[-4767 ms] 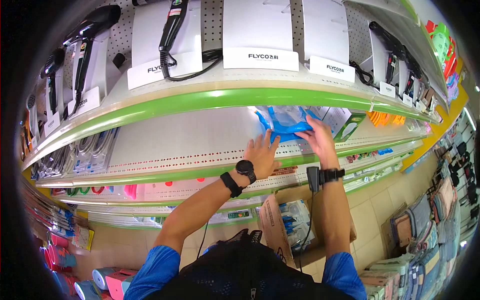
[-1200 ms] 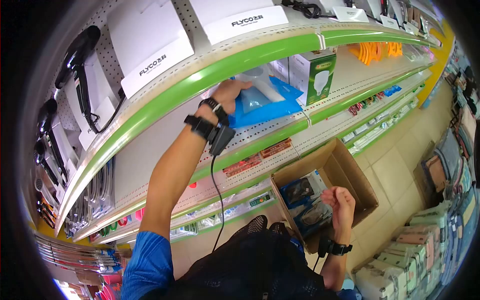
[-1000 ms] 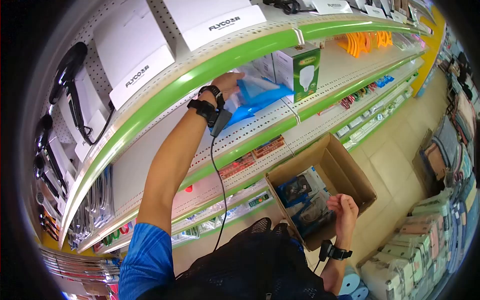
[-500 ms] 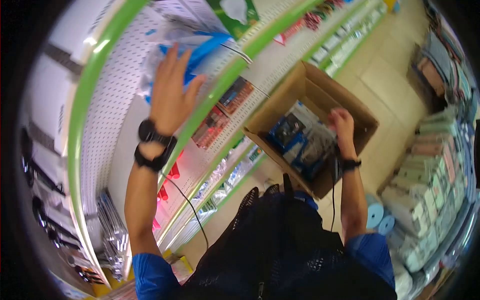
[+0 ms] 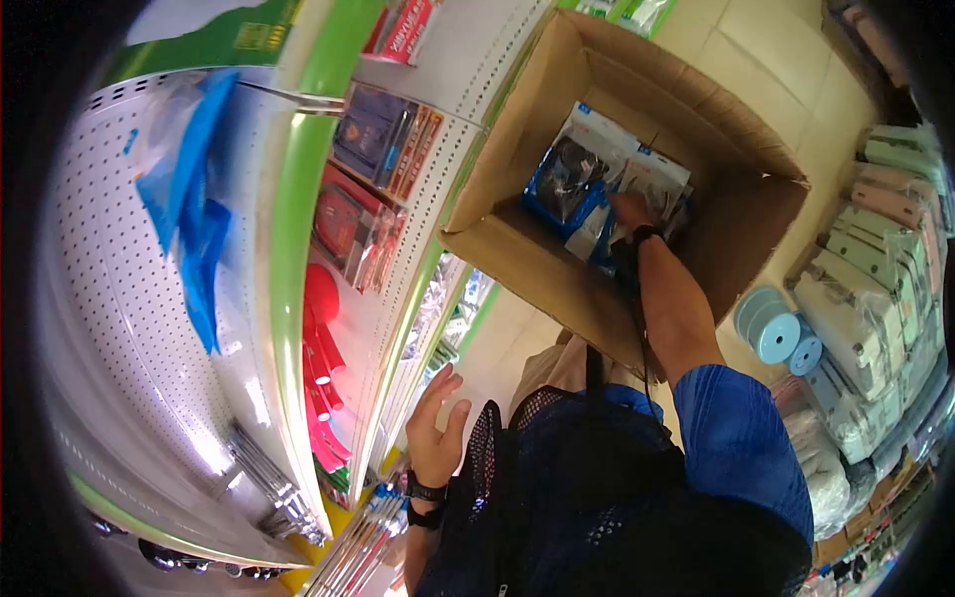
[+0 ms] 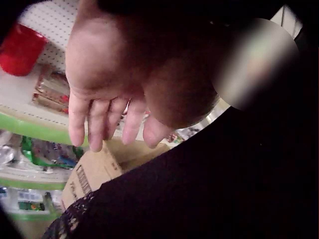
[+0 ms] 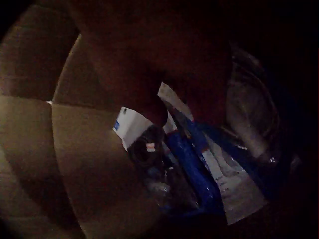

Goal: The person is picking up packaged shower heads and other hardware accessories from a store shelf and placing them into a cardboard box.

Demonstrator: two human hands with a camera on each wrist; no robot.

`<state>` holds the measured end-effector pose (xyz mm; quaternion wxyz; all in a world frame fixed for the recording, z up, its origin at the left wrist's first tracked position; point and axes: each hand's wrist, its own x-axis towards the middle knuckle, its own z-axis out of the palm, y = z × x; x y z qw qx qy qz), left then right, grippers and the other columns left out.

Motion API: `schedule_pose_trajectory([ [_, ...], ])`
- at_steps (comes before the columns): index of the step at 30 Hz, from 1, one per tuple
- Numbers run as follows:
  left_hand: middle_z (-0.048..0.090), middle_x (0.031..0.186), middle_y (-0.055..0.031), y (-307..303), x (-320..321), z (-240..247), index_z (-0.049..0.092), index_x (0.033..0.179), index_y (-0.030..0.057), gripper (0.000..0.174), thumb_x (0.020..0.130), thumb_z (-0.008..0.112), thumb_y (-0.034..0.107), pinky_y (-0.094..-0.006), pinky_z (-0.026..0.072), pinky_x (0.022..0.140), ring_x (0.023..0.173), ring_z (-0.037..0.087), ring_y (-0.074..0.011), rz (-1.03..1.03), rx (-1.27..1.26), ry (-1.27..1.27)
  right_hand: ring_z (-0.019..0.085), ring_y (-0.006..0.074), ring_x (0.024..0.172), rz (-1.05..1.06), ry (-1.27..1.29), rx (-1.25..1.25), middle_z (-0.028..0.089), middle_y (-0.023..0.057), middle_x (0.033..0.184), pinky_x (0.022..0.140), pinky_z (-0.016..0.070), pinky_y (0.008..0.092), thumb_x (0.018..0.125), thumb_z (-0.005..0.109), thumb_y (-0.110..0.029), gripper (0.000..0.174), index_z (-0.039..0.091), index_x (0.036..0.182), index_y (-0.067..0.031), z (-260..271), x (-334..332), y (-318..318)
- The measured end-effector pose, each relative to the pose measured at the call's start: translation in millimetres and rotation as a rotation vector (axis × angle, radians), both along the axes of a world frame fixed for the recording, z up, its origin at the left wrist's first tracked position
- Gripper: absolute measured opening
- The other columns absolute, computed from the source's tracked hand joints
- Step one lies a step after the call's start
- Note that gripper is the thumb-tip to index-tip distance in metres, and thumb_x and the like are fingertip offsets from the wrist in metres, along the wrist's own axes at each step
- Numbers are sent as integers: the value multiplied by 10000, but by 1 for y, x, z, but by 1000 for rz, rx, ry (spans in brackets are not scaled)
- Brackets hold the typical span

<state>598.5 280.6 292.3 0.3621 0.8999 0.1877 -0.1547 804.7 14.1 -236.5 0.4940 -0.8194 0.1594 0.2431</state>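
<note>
My right hand [image 5: 629, 211] is down inside the cardboard box [image 5: 736, 229], among blue and white packages [image 5: 575, 169]. In the dark right wrist view, its thumb and fingers [image 7: 199, 107] appear to pinch the top of a package [image 7: 229, 184]; the fingertips are partly hidden. My left hand [image 5: 435, 443] hangs in the air beside the shelf, near my black mesh vest, fingers relaxed and holding nothing. The left wrist view shows the palm of that hand [image 6: 112, 74] facing the camera. A blue and clear plastic package [image 5: 194, 189] lies on the perforated shelf at upper left.
Green-edged shelves [image 5: 298, 219] run along the left, with red-carded packs [image 5: 348, 224] and red cylindrical items [image 5: 323, 348] on a lower one. Right of the box are pale blue rolls [image 5: 771, 333] and stacked, plastic-wrapped goods [image 5: 856, 318].
My left hand has left the blue package and dropped toward my body. My right hand has reached deeper into the box. The head view has turned down and right, bringing the box closer.
</note>
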Motion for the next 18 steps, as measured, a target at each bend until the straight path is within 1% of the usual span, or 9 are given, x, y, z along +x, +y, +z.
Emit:
schedule_pose_trajectory([
  [3, 581, 1340, -205, -2, -17, -14, 634, 1215, 24, 323, 897, 653, 77, -376, 483, 965, 1218, 581, -302, 192, -86, 121, 590, 269, 613, 377, -184, -69, 630, 127, 682, 629, 493, 442, 830, 692, -168, 201, 630, 718, -12, -105, -21, 24],
  [4, 579, 1353, -186, -1, -20, -17, 628, 1230, 47, 334, 899, 651, 75, -377, 491, 949, 1221, 579, -291, 181, -88, 139, 590, 269, 613, 385, -178, -62, 630, 127, 682, 629, 493, 442, 830, 692, -168, 201, 630, 718, -12, -99, -20, 29],
  [7, 572, 1364, -181, -2, -23, -20, 624, 1231, 50, 330, 902, 641, 65, -377, 495, 945, 1219, 580, -291, 211, -95, 179, 504, 200, 529, 74, 200, 153, 555, 85, 638, 521, 415, 384, 850, 693, -186, 215, 609, 710, -46, -34, 6, 55],
  [9, 574, 1362, -176, 0, -29, -18, 622, 1232, 53, 329, 904, 634, 54, -374, 495, 948, 1212, 585, -286, 221, -75, 192, 543, 202, 620, -582, 517, 302, 605, 92, 776, 546, 429, 379, 838, 725, -184, 172, 649, 852, -30, -10, 22, 76],
  [10, 577, 1358, -177, 1, -34, -18, 621, 1232, 49, 330, 902, 636, 55, -373, 493, 954, 1212, 585, -281, 260, -85, 197, 543, 202, 620, -574, 522, 309, 605, 92, 776, 546, 429, 379, 838, 725, -184, 172, 649, 852, -30, -55, 8, 71],
  [12, 586, 1344, -172, 5, -45, -15, 614, 1242, 39, 333, 911, 636, 71, -371, 486, 969, 1215, 581, -265, 307, -91, 207, 587, 244, 758, -374, -6, 496, 645, 112, 979, 609, 467, 393, 823, 758, -217, 311, 667, 1039, -13, -145, -3, 79],
  [13, 586, 1344, -172, 7, -50, -16, 614, 1242, 39, 333, 911, 636, 71, -371, 486, 969, 1215, 581, -265, 308, -77, 195, 587, 244, 758, -371, -13, 513, 645, 112, 979, 609, 467, 393, 823, 758, -217, 311, 667, 1039, -13, -133, 11, 89],
  [15, 587, 1341, -169, 9, -60, -15, 613, 1246, 33, 326, 925, 629, 87, -374, 488, 969, 1216, 579, -260, 365, -109, 209, 603, 295, 871, -697, 547, 335, 646, 135, 1100, 707, 492, 432, 811, 780, -250, 434, 659, 1143, 2, -59, 37, 91],
  [18, 591, 1337, -165, 7, -64, -19, 612, 1251, 31, 327, 931, 627, 99, -379, 489, 967, 1203, 590, -260, 427, -135, 206, 600, 314, 949, -472, 408, 120, 661, 156, 1075, 794, 463, 438, 783, 768, -203, 437, 655, 1137, 26, -7, 45, 94],
])
